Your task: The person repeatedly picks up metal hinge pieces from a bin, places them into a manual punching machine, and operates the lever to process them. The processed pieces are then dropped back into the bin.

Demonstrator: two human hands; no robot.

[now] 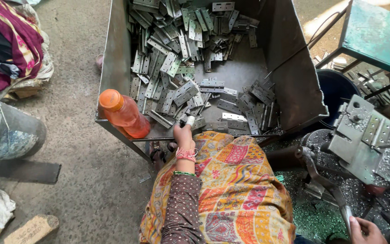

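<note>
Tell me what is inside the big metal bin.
The metal bin holds a heap of grey metal hinge plates and an orange bottle in its near corner. The left hand reaches in. Plates lower in the heap are covered.

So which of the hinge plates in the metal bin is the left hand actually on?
The left hand pinches a small pale plate at the bin's near edge, just right of the orange bottle; the others lie loose, untouched.

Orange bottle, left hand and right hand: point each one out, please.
Orange bottle (125, 115), head view, on its body below the cap.
Left hand (184, 135), head view, on the back of the hand.
Right hand (365, 229), head view, on the knuckles at the lever's end.
</note>
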